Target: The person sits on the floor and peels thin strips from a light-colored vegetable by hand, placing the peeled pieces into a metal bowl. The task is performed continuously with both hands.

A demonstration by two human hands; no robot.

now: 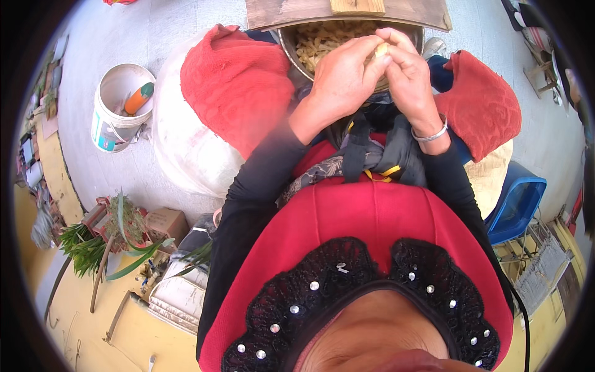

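Note:
Both hands meet over a metal pot point(290, 51) that holds many small pale yellowish pieces point(320, 39). One small pale yellow piece point(381, 49) is pinched between the fingertips of my left hand point(346, 72) and my right hand point(411, 76), and both hands touch it. A bracelet circles my right wrist. What the piece is cannot be told. A wooden board point(297, 11) with a small wood block point(358, 6) on it lies across the far side of the pot. Red cloths point(237, 83) cover both knees.
At the left stands a white plastic bucket point(104, 111) with an orange and green object point(139, 98) inside. A white plastic sack point(186, 153) lies beside the left knee. A blue plastic chair point(516, 204) is at the right. Potted plants point(88, 246) and a cardboard box point(167, 223) stand at lower left.

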